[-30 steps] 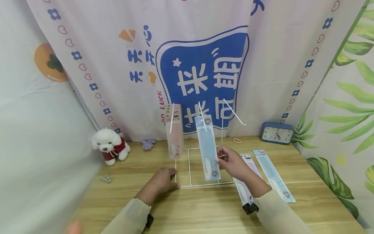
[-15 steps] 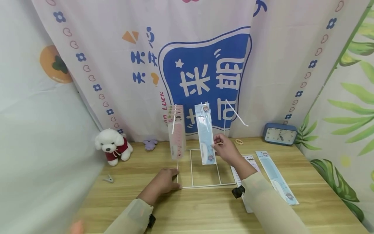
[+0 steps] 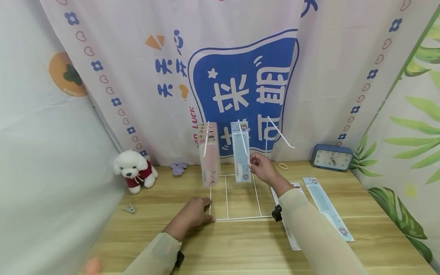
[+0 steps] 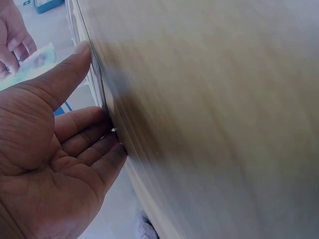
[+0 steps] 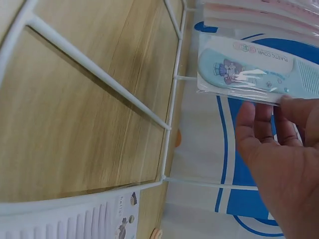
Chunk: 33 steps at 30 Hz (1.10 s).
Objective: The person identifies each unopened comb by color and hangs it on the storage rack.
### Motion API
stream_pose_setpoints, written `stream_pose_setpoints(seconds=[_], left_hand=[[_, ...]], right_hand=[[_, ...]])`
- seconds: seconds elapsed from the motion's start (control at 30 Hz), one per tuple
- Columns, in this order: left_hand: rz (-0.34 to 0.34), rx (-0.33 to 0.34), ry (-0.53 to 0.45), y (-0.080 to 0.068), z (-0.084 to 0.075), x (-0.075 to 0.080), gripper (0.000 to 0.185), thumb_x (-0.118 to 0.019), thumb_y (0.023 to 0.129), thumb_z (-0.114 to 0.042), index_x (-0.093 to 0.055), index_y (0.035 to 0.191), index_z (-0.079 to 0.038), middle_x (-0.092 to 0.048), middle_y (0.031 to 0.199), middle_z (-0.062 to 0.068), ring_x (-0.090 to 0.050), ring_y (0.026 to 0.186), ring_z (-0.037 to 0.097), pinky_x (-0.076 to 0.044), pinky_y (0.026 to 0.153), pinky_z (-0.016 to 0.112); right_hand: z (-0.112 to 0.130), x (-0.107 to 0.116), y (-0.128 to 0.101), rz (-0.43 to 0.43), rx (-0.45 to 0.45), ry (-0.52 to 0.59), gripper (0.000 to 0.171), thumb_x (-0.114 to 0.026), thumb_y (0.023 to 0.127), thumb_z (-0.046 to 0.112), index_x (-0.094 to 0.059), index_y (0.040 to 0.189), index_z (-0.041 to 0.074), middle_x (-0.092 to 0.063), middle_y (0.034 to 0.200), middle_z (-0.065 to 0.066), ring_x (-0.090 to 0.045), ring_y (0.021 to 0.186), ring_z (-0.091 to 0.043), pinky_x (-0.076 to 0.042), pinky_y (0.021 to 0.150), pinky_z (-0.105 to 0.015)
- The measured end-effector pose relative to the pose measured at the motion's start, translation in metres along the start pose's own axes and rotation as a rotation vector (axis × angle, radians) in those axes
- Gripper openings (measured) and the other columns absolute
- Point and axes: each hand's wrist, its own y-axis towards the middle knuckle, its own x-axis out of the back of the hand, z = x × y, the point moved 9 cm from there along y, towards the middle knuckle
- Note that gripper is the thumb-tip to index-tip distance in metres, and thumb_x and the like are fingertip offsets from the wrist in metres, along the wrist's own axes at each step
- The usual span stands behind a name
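A white wire rack [image 3: 240, 218] stands on the wooden table [image 3: 240, 248], with its base frame in the right wrist view [image 5: 169, 124] too. Several pink comb packs [image 3: 209, 156] hang on its left hook. A blue comb pack [image 3: 241, 152] hangs on the middle hook. My right hand [image 3: 261, 168] pinches that pack's lower right edge; in the right wrist view the fingertips [image 5: 286, 107] sit on the blue comb pack [image 5: 259, 74]. My left hand [image 3: 196, 214] rests flat on the table at the base's front left corner, its fingers [image 4: 84, 134] against the wire.
The rack's right hook [image 3: 280, 133] is bare. Two more comb packs [image 3: 326, 206] lie on the table right of the rack, one partly under my right sleeve. A blue clock [image 3: 332, 157], a rubber band [image 3: 283, 166], a plush dog [image 3: 134, 170], a purple clip [image 3: 178, 168] and a small clip [image 3: 130, 208] are around.
My right hand has raised the blue comb pack and moved it back along the middle hook, away from me. The left hand has stayed on the base.
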Motion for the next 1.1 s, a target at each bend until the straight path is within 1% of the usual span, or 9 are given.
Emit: stream_pose_setpoints(seconds=[0.2, 0.27, 0.37, 0.5, 0.67, 0.73, 0.9, 1.0, 1.1], left_hand=[[0.001, 0.011, -0.003, -0.002, -0.002, 0.001, 0.071, -0.091, 0.092, -0.032, -0.064, 0.150, -0.002, -0.058, 0.162, 0.014, -0.052, 0.151, 0.042, -0.043, 0.127, 0.056], [0.006, 0.008, -0.007, -0.001, -0.003, 0.000, 0.071, -0.091, 0.092, -0.032, -0.064, 0.150, -0.002, -0.058, 0.162, 0.014, -0.052, 0.151, 0.042, -0.043, 0.127, 0.056], [0.013, 0.006, -0.007, -0.001, -0.003, 0.000, 0.072, -0.091, 0.091, -0.032, -0.064, 0.151, -0.002, -0.058, 0.162, 0.015, -0.052, 0.151, 0.043, -0.043, 0.127, 0.057], [0.004, 0.009, -0.004, -0.001, -0.001, -0.001, 0.072, -0.092, 0.091, -0.032, -0.064, 0.150, -0.002, -0.059, 0.161, 0.015, -0.053, 0.150, 0.043, -0.044, 0.126, 0.057], [-0.009, 0.001, -0.006, 0.001, 0.002, 0.000, 0.070, -0.092, 0.091, -0.031, -0.065, 0.149, -0.002, -0.060, 0.160, 0.016, -0.053, 0.150, 0.043, -0.044, 0.126, 0.056], [-0.009, -0.005, -0.005, 0.001, 0.001, 0.001, 0.070, -0.092, 0.091, -0.031, -0.065, 0.149, -0.001, -0.060, 0.160, 0.017, -0.054, 0.150, 0.043, -0.045, 0.126, 0.056], [-0.004, 0.006, -0.010, -0.001, 0.002, 0.002, 0.070, -0.092, 0.091, -0.031, -0.065, 0.149, -0.001, -0.059, 0.161, 0.017, -0.053, 0.150, 0.044, -0.044, 0.126, 0.057], [-0.006, 0.013, -0.018, -0.003, 0.002, 0.002, 0.070, -0.092, 0.091, -0.031, -0.065, 0.149, -0.002, -0.059, 0.161, 0.017, -0.053, 0.150, 0.043, -0.044, 0.126, 0.057], [-0.007, 0.003, -0.012, -0.002, 0.001, 0.000, 0.070, -0.092, 0.091, -0.032, -0.065, 0.149, -0.003, -0.059, 0.160, 0.016, -0.053, 0.150, 0.043, -0.044, 0.126, 0.057]], right_hand=[[-0.002, 0.000, 0.011, -0.030, -0.022, -0.114, 0.013, -0.063, 0.108, 0.004, -0.066, 0.119, -0.002, -0.072, 0.113, -0.019, -0.069, 0.105, -0.030, -0.061, 0.089, -0.039], [-0.004, 0.001, 0.013, -0.042, -0.034, -0.137, 0.014, -0.063, 0.108, 0.006, -0.067, 0.120, 0.000, -0.072, 0.115, -0.018, -0.068, 0.108, -0.031, -0.060, 0.091, -0.039], [-0.006, 0.000, 0.015, -0.062, -0.042, -0.154, 0.015, -0.063, 0.108, 0.007, -0.067, 0.121, 0.000, -0.072, 0.117, -0.018, -0.069, 0.111, -0.032, -0.060, 0.096, -0.043], [-0.008, -0.002, 0.015, -0.080, -0.037, -0.141, 0.016, -0.064, 0.108, 0.008, -0.066, 0.121, -0.001, -0.072, 0.119, -0.019, -0.069, 0.113, -0.034, -0.059, 0.099, -0.046], [-0.005, -0.006, 0.015, -0.085, -0.024, -0.116, 0.019, -0.065, 0.107, 0.007, -0.066, 0.124, -0.002, -0.073, 0.123, -0.022, -0.069, 0.115, -0.036, -0.060, 0.098, -0.046], [-0.004, -0.007, 0.014, -0.086, -0.023, -0.112, 0.021, -0.065, 0.107, 0.007, -0.066, 0.126, -0.002, -0.073, 0.123, -0.022, -0.070, 0.116, -0.036, -0.061, 0.099, -0.046], [-0.003, -0.010, 0.012, -0.079, -0.027, -0.099, 0.026, -0.066, 0.108, 0.008, -0.065, 0.132, -0.003, -0.073, 0.126, -0.021, -0.070, 0.119, -0.037, -0.060, 0.103, -0.046], [0.000, -0.010, 0.008, -0.077, 0.000, -0.086, 0.028, -0.066, 0.108, 0.008, -0.064, 0.133, -0.004, -0.072, 0.129, -0.022, -0.069, 0.121, -0.037, -0.060, 0.106, -0.047], [0.002, -0.005, -0.001, -0.075, 0.044, -0.086, 0.026, -0.069, 0.106, 0.006, -0.065, 0.129, -0.004, -0.073, 0.126, -0.023, -0.070, 0.118, -0.037, -0.061, 0.105, -0.047]])
